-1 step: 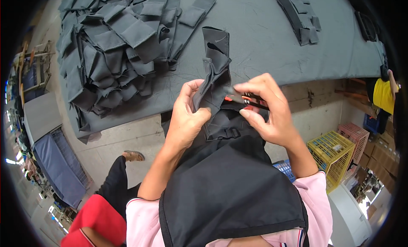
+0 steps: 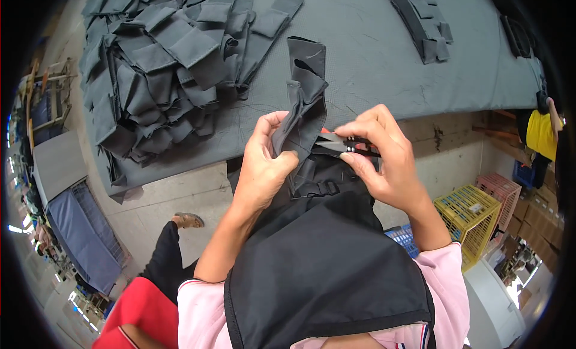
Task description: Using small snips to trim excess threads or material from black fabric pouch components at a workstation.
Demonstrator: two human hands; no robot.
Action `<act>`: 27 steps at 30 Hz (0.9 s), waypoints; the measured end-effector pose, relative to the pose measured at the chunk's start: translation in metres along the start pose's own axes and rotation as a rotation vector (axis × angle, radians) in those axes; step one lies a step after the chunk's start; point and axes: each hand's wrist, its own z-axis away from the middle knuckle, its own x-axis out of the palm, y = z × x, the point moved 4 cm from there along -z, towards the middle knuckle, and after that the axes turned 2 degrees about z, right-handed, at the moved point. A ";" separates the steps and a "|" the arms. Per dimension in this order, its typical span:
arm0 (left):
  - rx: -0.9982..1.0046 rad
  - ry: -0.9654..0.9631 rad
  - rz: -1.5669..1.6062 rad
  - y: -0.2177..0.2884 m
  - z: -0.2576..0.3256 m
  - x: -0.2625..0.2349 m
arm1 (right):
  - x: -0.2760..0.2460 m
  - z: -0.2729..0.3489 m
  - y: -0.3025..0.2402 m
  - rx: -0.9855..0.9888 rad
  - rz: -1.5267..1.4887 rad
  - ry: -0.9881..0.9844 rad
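Observation:
My left hand is closed around the lower part of a dark grey sewn fabric strip, thumb in front. The strip stands up from that hand, its folded layers bunched and its upper end over the table edge. Pinched in my right hand is a pair of thread snips with metal blades and a dark handle. Its blades point left at the strip's right edge; whether they touch the cloth I cannot tell. Below both hands is my black apron with a buckle.
A heap of similar grey strips covers the left of the grey-covered table. More strips lie at the far right. Yellow and pink crates stand right. A person in red is close at my left.
My right hand and the snips have shifted very slightly; the blades, blurred before, now show more clearly. The strip's upper end has tilted a little to the right.

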 end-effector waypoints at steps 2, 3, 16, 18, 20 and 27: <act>0.009 -0.003 -0.038 0.000 0.000 0.003 | -0.005 0.001 -0.009 -0.025 0.248 -0.080; 0.019 -0.006 -0.077 0.001 0.000 0.005 | -0.008 -0.001 -0.012 -0.022 0.249 -0.076; -0.102 -0.056 -0.079 0.003 0.002 0.005 | -0.004 -0.021 -0.012 -0.290 0.427 -0.344; -0.168 -0.062 -0.048 0.000 0.002 0.005 | -0.004 -0.020 -0.016 -0.304 0.513 -0.380; -0.145 -0.054 -0.042 0.001 0.002 0.004 | -0.009 -0.018 -0.018 -0.269 0.477 -0.343; -0.210 -0.097 0.205 -0.012 -0.009 -0.001 | 0.013 -0.011 0.015 0.103 -0.332 0.085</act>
